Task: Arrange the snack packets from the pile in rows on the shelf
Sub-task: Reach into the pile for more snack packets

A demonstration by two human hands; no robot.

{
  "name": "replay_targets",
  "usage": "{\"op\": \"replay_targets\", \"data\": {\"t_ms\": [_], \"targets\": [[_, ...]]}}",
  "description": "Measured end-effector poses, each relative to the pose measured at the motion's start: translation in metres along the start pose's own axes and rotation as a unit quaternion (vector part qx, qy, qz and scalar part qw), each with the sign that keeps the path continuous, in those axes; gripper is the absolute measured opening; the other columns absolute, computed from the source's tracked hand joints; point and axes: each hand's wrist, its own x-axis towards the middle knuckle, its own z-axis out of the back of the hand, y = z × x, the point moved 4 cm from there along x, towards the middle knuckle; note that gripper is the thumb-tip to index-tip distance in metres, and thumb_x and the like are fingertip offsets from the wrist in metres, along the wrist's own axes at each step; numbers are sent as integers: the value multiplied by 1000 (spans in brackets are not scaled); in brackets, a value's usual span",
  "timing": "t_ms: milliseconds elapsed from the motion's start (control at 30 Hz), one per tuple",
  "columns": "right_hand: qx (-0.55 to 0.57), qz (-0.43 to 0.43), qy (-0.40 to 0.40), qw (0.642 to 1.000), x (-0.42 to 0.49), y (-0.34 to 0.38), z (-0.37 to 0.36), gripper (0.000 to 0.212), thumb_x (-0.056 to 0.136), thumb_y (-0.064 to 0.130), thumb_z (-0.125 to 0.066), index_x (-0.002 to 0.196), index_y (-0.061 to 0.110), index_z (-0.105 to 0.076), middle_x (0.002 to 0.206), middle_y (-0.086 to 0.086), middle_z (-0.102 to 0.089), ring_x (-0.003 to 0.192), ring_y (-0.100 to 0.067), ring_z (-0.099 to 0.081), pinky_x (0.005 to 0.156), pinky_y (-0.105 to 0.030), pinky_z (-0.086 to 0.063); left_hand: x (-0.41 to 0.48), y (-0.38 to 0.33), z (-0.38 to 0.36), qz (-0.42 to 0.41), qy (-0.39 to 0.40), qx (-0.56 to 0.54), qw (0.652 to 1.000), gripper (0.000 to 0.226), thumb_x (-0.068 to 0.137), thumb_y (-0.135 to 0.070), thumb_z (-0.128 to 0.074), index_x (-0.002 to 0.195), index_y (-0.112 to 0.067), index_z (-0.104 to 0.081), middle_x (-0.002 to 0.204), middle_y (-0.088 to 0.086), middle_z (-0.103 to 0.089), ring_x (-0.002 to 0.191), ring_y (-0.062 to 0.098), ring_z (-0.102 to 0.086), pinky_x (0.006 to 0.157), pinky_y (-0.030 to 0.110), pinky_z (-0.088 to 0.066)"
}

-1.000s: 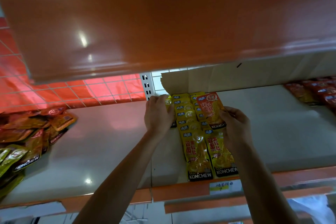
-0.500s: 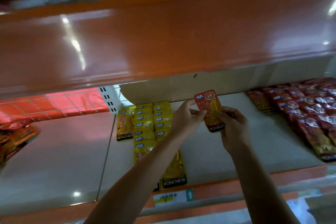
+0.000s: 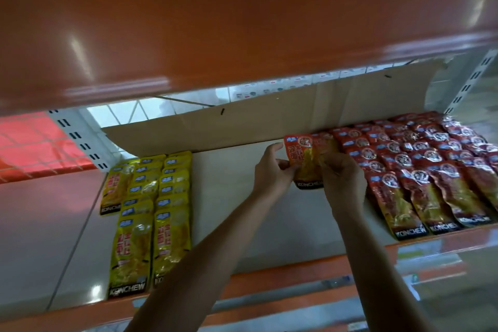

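An orange snack packet [image 3: 304,160] is held above the white shelf [image 3: 234,205] between both hands. My left hand [image 3: 270,172] pinches its left edge and my right hand [image 3: 341,178] grips its right side and lower corner. The packet sits just left of the rows of red packets [image 3: 420,167] that fill the shelf's right part. Two overlapping rows of yellow packets [image 3: 151,210] lie on the left, with one more yellow packet [image 3: 114,188] beside them.
A cardboard sheet [image 3: 269,118] stands along the back of the shelf. The orange shelf above [image 3: 242,21] overhangs closely. An orange front rail [image 3: 283,275] with price labels edges the shelf. A slotted white upright [image 3: 78,137] stands at back left.
Both hands carried the orange packet rightwards from the yellow rows to the left edge of the red rows. The view swung right, bringing the red packets fully into sight.
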Motion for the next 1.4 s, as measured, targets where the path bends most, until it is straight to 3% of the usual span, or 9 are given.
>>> {"op": "replay_targets", "data": {"t_ms": [200, 333, 633, 1067, 1300, 1400], "targets": [[-144, 112, -26, 983, 22, -12, 22, 32, 85, 4, -55, 116, 11, -63, 111, -7, -63, 103, -26, -53, 77, -26, -34, 13, 1, -37, 22, 11, 32, 999, 58, 81, -23, -75, 133, -18, -48, 94, 1, -69, 96, 17, -64, 84, 27, -50], [-201, 148, -15, 968, 36, -19, 31, 33, 85, 4, -56, 117, 9, -61, 120, -9, -61, 115, -26, -49, 98, -39, -39, 23, -1, -57, 27, 3, 61, 998, 52, 83, -25, -73, 129, -19, -52, 106, 5, -71, 104, 19, -63, 86, 25, -44], [-237, 125, 9, 963, 53, -32, 39, 38, 89, 10, -57, 127, 11, -57, 135, -6, -55, 130, -21, -42, 111, -37, -28, 35, -16, -81, 25, -19, 73, 997, 50, 81, -25, -74, 127, -16, -55, 116, 4, -67, 108, 19, -61, 85, 21, -40], [-233, 113, 34, 965, 57, -34, 40, 38, 89, 17, -58, 127, 11, -57, 129, -7, -59, 123, -24, -49, 106, -41, -34, 42, -17, -82, 59, -44, 114, 991, 41, 82, -30, -73, 118, -16, -60, 115, 5, -67, 108, 21, -61, 84, 25, -43], [-221, 133, 29, 966, 49, -24, 39, 33, 89, 12, -57, 121, 10, -60, 125, -7, -60, 120, -25, -50, 107, -45, -35, 38, -19, -74, 48, -31, 165, 985, 35, 87, -39, -66, 113, -17, -62, 112, 3, -68, 105, 21, -62, 81, 26, -43], [-219, 161, 32, 962, 42, -18, 28, 30, 89, 9, -55, 119, 8, -60, 122, -8, -62, 116, -25, -51, 104, -41, -37, 29, -21, -64, 20, -33, 187, 982, 29, 89, -39, -62, 111, -20, -63, 110, 0, -69, 103, 21, -62, 76, 23, -40]]}}
